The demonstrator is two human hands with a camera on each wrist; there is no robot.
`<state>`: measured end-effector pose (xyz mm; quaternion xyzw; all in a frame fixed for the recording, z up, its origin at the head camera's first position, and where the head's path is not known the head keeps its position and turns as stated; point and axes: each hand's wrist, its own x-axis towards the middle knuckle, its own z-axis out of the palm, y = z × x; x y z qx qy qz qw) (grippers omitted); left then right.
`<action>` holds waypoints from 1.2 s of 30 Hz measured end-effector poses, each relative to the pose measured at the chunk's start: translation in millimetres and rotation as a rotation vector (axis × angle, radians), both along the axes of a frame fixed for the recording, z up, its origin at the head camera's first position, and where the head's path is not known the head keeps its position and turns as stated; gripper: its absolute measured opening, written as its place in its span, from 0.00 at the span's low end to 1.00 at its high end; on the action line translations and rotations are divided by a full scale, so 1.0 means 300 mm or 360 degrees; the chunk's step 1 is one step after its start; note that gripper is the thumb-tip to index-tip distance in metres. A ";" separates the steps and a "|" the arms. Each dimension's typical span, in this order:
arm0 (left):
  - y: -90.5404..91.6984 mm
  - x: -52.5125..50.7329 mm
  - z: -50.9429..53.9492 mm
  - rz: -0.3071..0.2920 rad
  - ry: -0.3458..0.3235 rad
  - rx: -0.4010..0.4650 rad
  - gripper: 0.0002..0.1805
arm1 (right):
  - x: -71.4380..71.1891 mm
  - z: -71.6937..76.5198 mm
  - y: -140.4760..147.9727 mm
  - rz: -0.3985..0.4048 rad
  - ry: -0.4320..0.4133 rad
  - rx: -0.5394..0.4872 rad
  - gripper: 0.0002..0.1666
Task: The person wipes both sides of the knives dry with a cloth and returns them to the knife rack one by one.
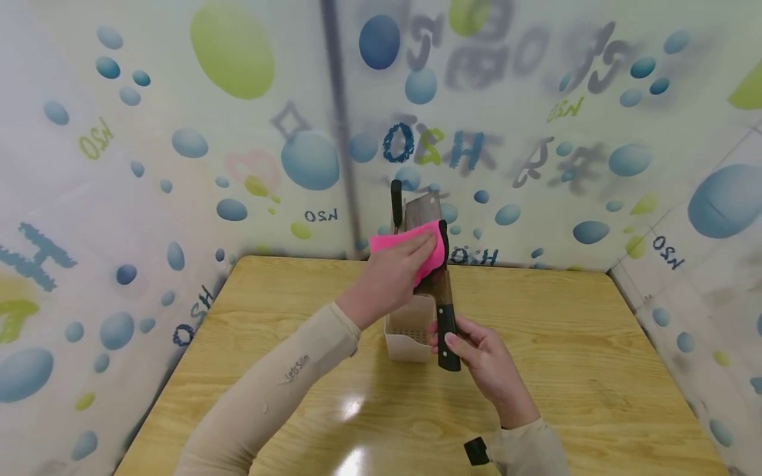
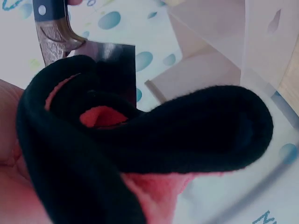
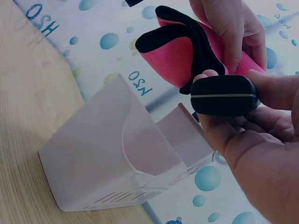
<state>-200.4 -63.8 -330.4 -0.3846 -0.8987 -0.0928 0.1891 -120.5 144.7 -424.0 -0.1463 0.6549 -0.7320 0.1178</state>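
Note:
In the head view my right hand [image 1: 491,367] grips the black handle [image 1: 448,340] of a cleaver, its wide blade tilted up and away over a white holder [image 1: 409,347]. My left hand [image 1: 389,281] holds a folded pink cloth [image 1: 389,241] with black edging against this blade, hiding much of it. Part of the dark blade [image 2: 119,60] shows beyond the cloth in the left wrist view. The right wrist view looks at the handle's butt [image 3: 224,95] between my right thumb and fingers. Above the cloth a grey blade part [image 1: 421,210] with a small hole shows.
Another black knife handle [image 1: 396,198] stands upright behind the cloth. The holder has slots low down and a cut-away front. It stands on a wooden table [image 1: 553,350], with patterned sheeting [image 1: 506,132] around the back and sides. A small black piece [image 1: 476,451] is by the right sleeve.

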 end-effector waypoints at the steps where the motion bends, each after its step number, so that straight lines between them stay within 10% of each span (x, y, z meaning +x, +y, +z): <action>1: 0.000 0.003 -0.002 0.0001 -0.0004 -0.0011 0.35 | -0.001 0.001 -0.002 -0.0002 0.0000 0.0000 0.24; 36: 0.013 0.048 -0.053 0.0179 0.0279 -0.0299 0.29 | -0.006 0.034 0.006 -0.0086 0.0024 -0.0005 0.24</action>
